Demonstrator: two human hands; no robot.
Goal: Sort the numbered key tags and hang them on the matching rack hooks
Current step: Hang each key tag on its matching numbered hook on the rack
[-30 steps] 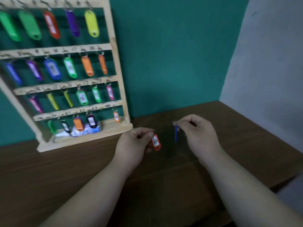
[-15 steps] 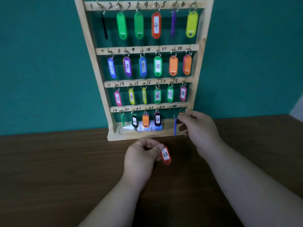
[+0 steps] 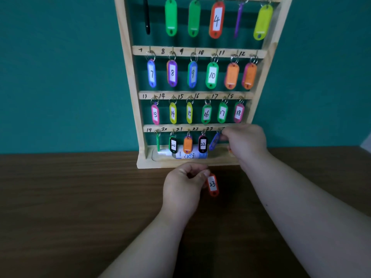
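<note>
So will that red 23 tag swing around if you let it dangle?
Probably. The red 23 tag hangs loose from the left hand, pinched at its top, so it likely swings. It looks like thin moulded plastic, so probably light and stiff, not floppy.

Blue tag (image 3: 214, 141): number apparently too blurred.

Key rack (image 3: 128, 77) count: one rack, twenty-four key tags (image 3: 212, 75), two hands.
Six tags are hanging in each of the three upper rows. Four are hanging free in the bottom row, and a fifth, the blue tag (image 3: 214, 141), is being pinched there by the right hand (image 3: 244, 143). One red tag marked 23 (image 3: 212, 185) is dangling from the left hand (image 3: 184, 189). One white bottle (image 3: 188, 155) is lying in the rack's base, and one wooden table (image 3: 60, 197) is carrying the lot.
</note>
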